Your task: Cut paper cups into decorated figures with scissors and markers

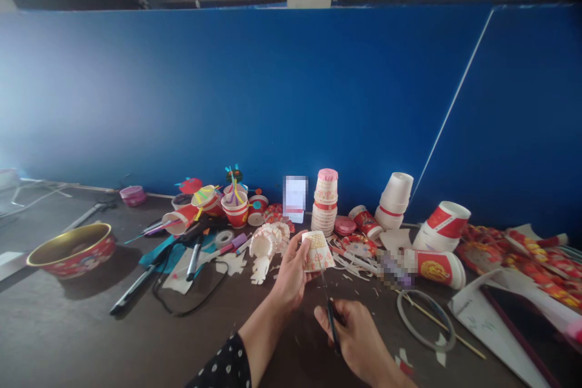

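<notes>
My left hand (292, 271) is closed around a white paper cup (317, 252) printed with a tan grid and reddish flowers. The cup is tilted, its lower edge facing my right hand. In my right hand (357, 336) is a pair of scissors (335, 327) with black handles, the fingers closed on them. The thin blades point up and away from me and meet the cup's lower edge; whether they are apart there is too small to tell. Just behind the cup stands a stack of paper cups (324, 218) with a pink top.
Paper scraps, markers and a tape roll (224, 238) lie left of my hands, beside a glue gun (150, 276) with its cord. A red and gold bowl (75, 254) stands far left. On the right are tipped cups (439, 270), a grey ring (426, 319) and a dark tablet (531, 333).
</notes>
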A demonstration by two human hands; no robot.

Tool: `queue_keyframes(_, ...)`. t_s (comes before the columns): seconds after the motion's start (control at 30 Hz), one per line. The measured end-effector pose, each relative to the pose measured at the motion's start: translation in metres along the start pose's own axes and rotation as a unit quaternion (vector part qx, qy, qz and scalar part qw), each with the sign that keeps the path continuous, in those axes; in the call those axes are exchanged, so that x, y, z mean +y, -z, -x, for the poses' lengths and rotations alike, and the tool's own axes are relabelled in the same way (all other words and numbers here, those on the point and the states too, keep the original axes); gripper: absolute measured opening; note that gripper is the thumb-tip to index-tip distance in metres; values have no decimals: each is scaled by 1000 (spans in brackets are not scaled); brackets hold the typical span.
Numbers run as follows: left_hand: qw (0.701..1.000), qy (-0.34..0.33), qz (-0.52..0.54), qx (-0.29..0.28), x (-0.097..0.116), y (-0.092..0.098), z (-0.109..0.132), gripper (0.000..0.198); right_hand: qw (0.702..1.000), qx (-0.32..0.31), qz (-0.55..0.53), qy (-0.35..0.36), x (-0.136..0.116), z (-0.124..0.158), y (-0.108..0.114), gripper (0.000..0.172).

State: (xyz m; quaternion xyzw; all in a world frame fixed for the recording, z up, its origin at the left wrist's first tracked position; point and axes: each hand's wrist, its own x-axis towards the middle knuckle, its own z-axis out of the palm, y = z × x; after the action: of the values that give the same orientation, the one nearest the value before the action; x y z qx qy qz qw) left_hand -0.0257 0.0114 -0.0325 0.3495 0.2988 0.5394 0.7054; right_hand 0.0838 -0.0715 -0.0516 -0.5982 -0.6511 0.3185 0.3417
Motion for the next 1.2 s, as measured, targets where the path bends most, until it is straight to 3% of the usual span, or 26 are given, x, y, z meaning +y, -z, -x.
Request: queue_keyframes(1.2, 1000, 0, -12, 6, -1, 0, -2, 51, 999, -19, -28, -23, 2, -1, -1, 47)
